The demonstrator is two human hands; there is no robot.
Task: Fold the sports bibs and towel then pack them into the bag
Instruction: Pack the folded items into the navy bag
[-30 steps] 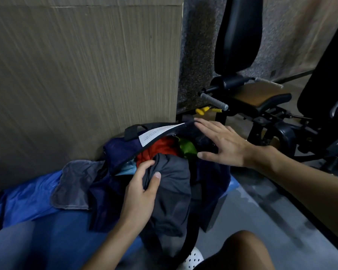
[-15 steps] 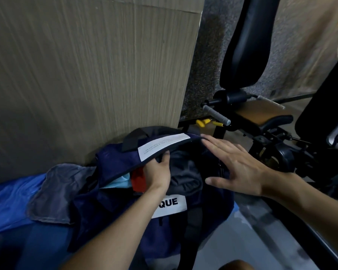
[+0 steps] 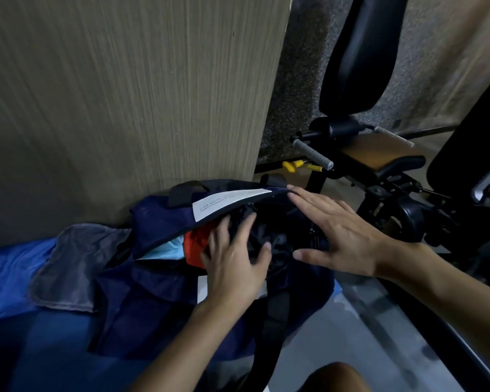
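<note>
A navy bag (image 3: 153,290) with a white label sits on a blue surface against the wooden panel. Inside its mouth lie a dark grey cloth (image 3: 266,236), a red bib (image 3: 194,247) and a pale blue item (image 3: 164,250). My left hand (image 3: 235,261) lies with fingers spread on the dark cloth at the bag's opening. With straight fingers, my right hand (image 3: 340,239) rests on the bag's right rim, holding the opening apart.
A grey cloth (image 3: 74,264) lies on the blue bench pad (image 3: 12,278) left of the bag. The wooden panel (image 3: 125,94) stands right behind the bag. A black gym machine (image 3: 379,165) with a grey handle and yellow pin stands to the right. Grey floor shows below.
My left hand pushed the dark grey cloth down into the bag, then drew back toward the opening's front. My right hand stayed on the rim, and the green item is now covered.
</note>
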